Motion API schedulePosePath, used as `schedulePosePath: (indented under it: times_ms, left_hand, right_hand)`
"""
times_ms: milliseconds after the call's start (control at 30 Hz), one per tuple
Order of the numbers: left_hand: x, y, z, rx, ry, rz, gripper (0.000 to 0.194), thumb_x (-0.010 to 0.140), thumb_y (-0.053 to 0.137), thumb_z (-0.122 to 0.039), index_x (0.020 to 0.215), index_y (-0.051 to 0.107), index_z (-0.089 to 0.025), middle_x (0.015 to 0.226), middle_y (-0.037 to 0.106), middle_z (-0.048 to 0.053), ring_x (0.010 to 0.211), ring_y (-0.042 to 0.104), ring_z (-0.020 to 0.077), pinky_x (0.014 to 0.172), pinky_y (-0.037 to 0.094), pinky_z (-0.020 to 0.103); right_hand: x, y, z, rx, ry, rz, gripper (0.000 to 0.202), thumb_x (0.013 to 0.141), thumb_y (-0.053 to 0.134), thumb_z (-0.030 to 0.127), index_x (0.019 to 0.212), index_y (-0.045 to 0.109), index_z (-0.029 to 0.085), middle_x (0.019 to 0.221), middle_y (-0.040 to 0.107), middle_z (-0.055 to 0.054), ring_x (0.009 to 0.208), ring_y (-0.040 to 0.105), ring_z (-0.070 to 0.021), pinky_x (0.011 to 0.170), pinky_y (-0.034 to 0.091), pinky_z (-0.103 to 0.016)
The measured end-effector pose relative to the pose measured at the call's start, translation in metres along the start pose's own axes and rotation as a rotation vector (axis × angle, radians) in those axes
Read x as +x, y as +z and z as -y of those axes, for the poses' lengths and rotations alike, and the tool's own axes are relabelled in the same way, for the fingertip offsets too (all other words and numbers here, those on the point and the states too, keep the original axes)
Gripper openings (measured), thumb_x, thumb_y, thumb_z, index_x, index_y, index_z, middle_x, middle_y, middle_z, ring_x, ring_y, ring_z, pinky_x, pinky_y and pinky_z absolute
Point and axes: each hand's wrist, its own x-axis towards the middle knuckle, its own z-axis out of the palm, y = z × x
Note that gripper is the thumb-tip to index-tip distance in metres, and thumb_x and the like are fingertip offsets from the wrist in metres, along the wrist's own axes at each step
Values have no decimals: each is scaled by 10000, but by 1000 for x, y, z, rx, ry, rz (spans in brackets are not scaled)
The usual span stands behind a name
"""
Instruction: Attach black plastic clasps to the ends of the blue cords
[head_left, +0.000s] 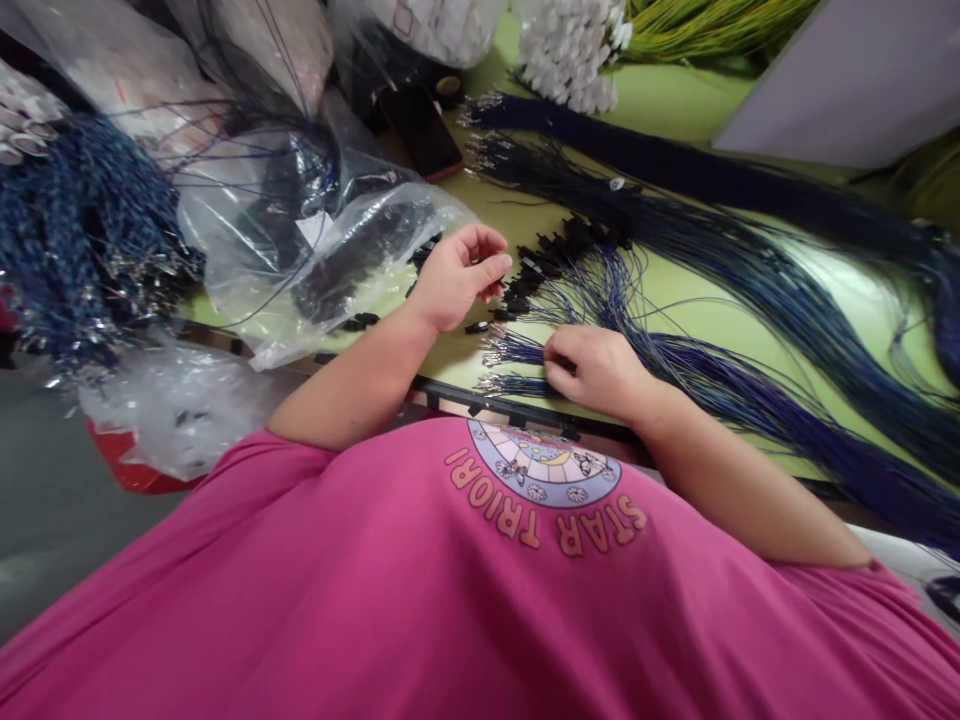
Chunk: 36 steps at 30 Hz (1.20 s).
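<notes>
My left hand (pixel 461 275) is over the table, its fingers curled and its thumb close to the index finger. Whatever it pinches is hidden or too small to make out. Just right of it lie small black connectors (pixel 517 290), many of them on wire ends. My right hand (pixel 596 370) is closed at the near edge of the table, its fingers curled down on thin blue wires (pixel 532 347). Bare metal terminals (pixel 495 385) tip these wires to the left of that hand. The wires trail away to the right in a long bundle (pixel 750 400).
A clear plastic bag (pixel 300 250) with black parts lies left of my left hand. Behind it rests a phone (pixel 421 130). Dark wire bundles (pixel 675 170) stretch across the back right. White connectors (pixel 570 50) and yellow-green wires (pixel 705 30) sit farther back. Blue twisted wires (pixel 82 220) hang at left.
</notes>
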Motion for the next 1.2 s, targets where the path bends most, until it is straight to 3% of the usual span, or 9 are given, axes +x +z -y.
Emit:
schedulePosePath:
  times_ms: [133,300,433,533,633,733,833,1033,1200]
  left_hand:
    - [-4,0,-4,-44,-13,21,272,864,605,-459,951,599,-202,774,661,23,628,604,99,509,428,229]
    - [-11,-1,-10,-148,10,193,315,796,677,-480,889,649,-181,836,700,50,684,624,108,564,464,233]
    - [-14,-2,-11,-184,-6,319,364,759,720,-458,990,649,-185,807,683,34,722,645,119,641,494,246]
    - [-15,-2,-12,-135,-69,345,422,759,724,-449,1078,593,-205,684,631,-7,605,615,108,580,473,243]
    - [-15,-2,-14,-173,-110,379,429,709,756,-487,970,559,-209,622,598,-27,502,557,91,504,435,231]
    - [-17,-1,-18,-249,-121,425,425,641,806,-472,837,554,-193,616,585,-26,491,534,79,489,428,223]
    - [-18,0,-22,-264,-130,429,346,672,796,-386,867,593,-185,629,589,-24,508,534,73,512,446,223]
    - [-20,1,-26,-329,-170,438,179,748,683,-190,900,594,-161,709,659,6,553,589,80,563,495,241]
    - [-20,1,-25,-330,-192,429,162,759,671,-170,895,586,-152,714,681,16,579,633,93,584,529,247]
  right_hand:
    - [-2,-14,-11,369,142,-100,107,752,560,211,835,622,179,668,613,6,589,514,-118,598,394,-257]
    - [-5,-25,-27,588,190,-266,290,765,635,332,1013,622,180,723,620,6,607,538,-120,593,434,-271]
    - [-4,-23,-17,511,144,-283,232,766,642,317,953,642,180,716,620,9,603,536,-112,611,444,-264]
    - [-2,-16,-1,413,69,-216,160,784,617,273,913,660,187,705,637,11,605,544,-109,624,440,-250]
    - [-1,-11,5,357,1,-207,127,826,560,238,842,675,186,742,672,-9,651,572,-117,658,436,-250]
    - [-1,-9,1,323,104,-295,155,833,541,233,784,680,185,725,680,-14,639,572,-125,643,429,-256]
    - [-2,-11,-3,306,229,-364,165,825,557,261,788,698,183,669,668,-4,577,543,-122,589,409,-254]
    - [-1,-13,-1,328,291,-386,193,824,565,284,789,723,178,628,660,2,541,519,-113,570,398,-250]
    - [1,-9,-2,297,312,-412,188,819,556,270,765,712,180,641,666,-2,569,543,-125,591,413,-255]
